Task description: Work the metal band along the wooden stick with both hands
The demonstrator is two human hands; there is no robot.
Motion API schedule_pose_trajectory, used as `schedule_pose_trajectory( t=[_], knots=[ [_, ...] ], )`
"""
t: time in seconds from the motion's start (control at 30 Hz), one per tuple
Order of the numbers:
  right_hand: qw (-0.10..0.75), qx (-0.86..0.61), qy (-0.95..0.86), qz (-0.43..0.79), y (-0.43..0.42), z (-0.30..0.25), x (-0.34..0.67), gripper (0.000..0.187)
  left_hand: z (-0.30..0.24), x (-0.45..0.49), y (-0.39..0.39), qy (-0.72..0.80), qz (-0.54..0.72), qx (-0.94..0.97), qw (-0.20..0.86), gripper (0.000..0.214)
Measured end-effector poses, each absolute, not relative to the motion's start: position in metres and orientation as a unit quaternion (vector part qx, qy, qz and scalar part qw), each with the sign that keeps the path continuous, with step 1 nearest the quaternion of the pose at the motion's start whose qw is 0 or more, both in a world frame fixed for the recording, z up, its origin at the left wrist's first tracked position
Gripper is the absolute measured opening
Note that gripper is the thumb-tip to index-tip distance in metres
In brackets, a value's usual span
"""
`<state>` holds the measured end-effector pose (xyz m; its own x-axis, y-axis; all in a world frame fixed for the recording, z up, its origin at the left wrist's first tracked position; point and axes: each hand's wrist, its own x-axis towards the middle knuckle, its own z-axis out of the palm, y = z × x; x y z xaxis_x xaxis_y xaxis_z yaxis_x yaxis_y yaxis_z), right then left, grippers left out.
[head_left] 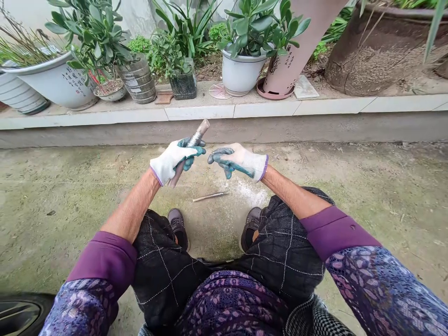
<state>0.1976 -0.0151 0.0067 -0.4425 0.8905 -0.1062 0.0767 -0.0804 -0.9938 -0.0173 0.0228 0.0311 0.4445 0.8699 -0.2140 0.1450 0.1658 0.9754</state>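
Observation:
My left hand (175, 161), in a white knit glove with a green rubber-dipped palm, is closed around a slim rod (195, 139). The rod tilts up and to the right, with a silvery, rough-looking section near its top and a brownish lower end that shows below my glove. My right hand (238, 162), in a matching glove, hangs palm down just right of the rod and not touching it. Its fingers are loosely curled and apart, with nothing visible in them. A thin wooden stick (210, 196) lies on the ground below my hands, beside a patch of white powder (249, 191).
I am seated, with my knees in dark stitched trousers and my shoes (178, 227) below my hands. Ahead, a low concrete ledge (199, 112) holds several potted plants, including a white pot (240, 72). A dark tyre (21, 315) shows at lower left.

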Motion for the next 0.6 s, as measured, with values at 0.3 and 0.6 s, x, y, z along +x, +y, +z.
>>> schedule_pose_trajectory(
  t=[0.3,0.6],
  knots=[
    [0.279,-0.478,-0.712,0.432,-0.018,0.017,0.187,0.025,-0.002,-0.011,0.034,0.566,0.144,0.725,0.364,0.014],
    [0.249,-0.561,-0.723,0.318,0.013,-0.004,0.208,0.019,-0.006,0.002,0.008,0.471,0.052,0.804,0.360,0.010]
  ],
)
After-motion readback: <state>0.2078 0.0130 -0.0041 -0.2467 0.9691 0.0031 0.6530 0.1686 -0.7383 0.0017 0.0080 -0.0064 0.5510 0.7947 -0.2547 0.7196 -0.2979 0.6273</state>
